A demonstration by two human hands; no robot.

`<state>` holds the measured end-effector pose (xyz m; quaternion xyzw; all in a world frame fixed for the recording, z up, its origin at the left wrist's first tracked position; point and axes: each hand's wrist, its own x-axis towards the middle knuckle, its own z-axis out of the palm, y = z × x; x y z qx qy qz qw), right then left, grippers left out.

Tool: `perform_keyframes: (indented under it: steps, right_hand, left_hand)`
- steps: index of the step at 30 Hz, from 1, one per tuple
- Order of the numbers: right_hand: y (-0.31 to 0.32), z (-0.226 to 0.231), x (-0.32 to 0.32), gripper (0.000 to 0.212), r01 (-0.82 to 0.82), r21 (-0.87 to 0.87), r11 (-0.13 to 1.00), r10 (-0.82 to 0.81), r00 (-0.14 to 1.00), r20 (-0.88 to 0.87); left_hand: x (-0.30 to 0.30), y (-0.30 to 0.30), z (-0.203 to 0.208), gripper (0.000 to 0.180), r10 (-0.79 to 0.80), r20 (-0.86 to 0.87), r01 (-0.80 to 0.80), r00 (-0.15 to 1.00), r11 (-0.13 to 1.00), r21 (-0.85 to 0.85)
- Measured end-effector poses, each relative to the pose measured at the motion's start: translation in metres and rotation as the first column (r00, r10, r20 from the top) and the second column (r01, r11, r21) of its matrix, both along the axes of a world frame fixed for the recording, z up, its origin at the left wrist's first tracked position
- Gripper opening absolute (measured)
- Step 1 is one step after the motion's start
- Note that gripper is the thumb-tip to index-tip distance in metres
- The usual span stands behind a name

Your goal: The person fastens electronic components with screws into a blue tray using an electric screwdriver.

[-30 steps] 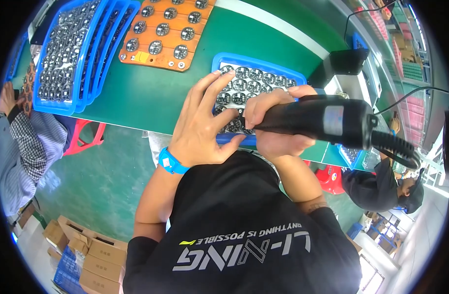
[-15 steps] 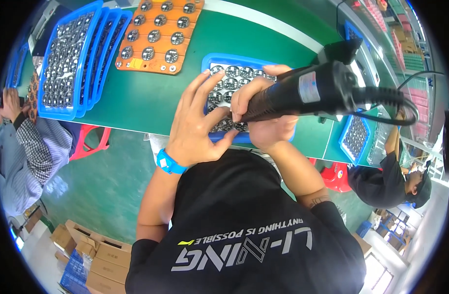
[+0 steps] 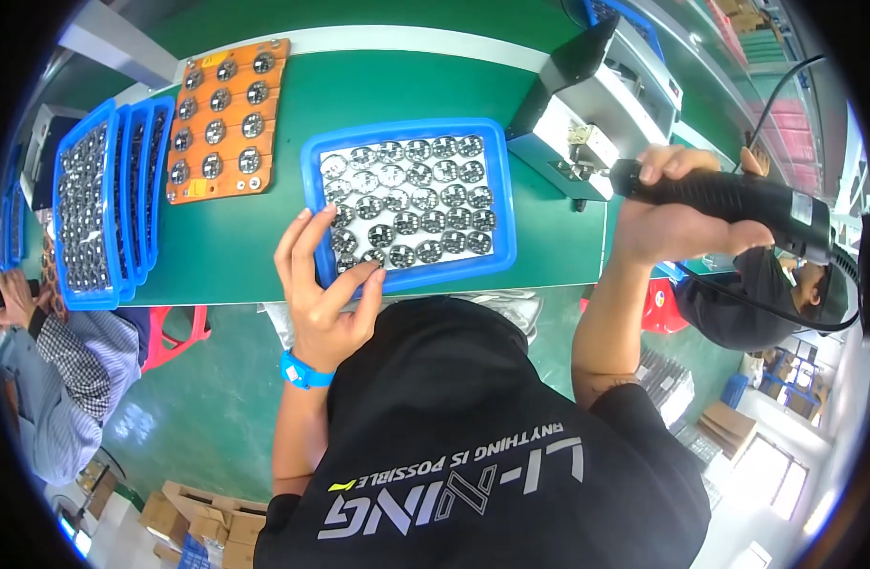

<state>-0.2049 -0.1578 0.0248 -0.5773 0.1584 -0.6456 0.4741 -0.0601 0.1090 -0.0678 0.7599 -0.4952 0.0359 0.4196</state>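
Observation:
A blue tray filled with several small round grey parts lies on the green table in front of me. My left hand rests on the tray's near left corner, fingers spread, a blue wristband on the wrist. My right hand is off to the right of the tray, gripping a black corded power screwdriver held roughly level, its tip pointing left toward a grey machine.
An orange board with round parts lies at the back left. Stacked blue trays of parts stand at the far left. A grey machine sits right of the tray. Other people work at the left and right edges.
My right hand has pulled the screwdriver away from the tray and out to the right. My left hand has slid to the tray's near left corner, leaving the parts uncovered.

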Motion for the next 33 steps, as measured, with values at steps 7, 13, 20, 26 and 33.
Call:
perform_keyframes:
  steps: [7, 13, 20, 26, 33]
  right_hand:
    - [-0.014, -0.013, 0.006, 0.081, 0.049, -0.018, 0.999, -0.050, 0.997, -0.050]
    - [-0.016, -0.011, 0.010, 0.073, -0.035, 0.095, 0.995, 0.053, 0.979, -0.198]
    - [0.058, -0.040, 0.025, 0.085, -0.524, 0.189, 0.831, 0.520, 0.851, 0.075]
    - [0.123, -0.065, 0.056, 0.093, -0.730, 0.053, 0.682, 0.718, 0.681, 0.146]
    - [0.137, -0.078, 0.076, 0.094, -0.759, 0.069, 0.647, 0.749, 0.650, 0.127]
  left_hand:
    - [-0.001, -0.001, -0.006, 0.007, -0.007, 0.026, 0.007, 1.000, 1.000, -0.001]
    - [0.000, 0.002, -0.008, 0.009, -0.006, 0.040, 0.006, 0.999, 1.000, -0.010]
    - [0.003, 0.003, -0.007, 0.011, -0.006, -0.007, 0.006, 1.000, 1.000, -0.022]
    - [0.005, 0.005, -0.016, 0.009, 0.012, -0.033, -0.014, 0.999, 0.996, -0.082]
    - [0.007, 0.009, -0.017, 0.010, 0.000, -0.064, -0.007, 0.998, 0.995, -0.103]
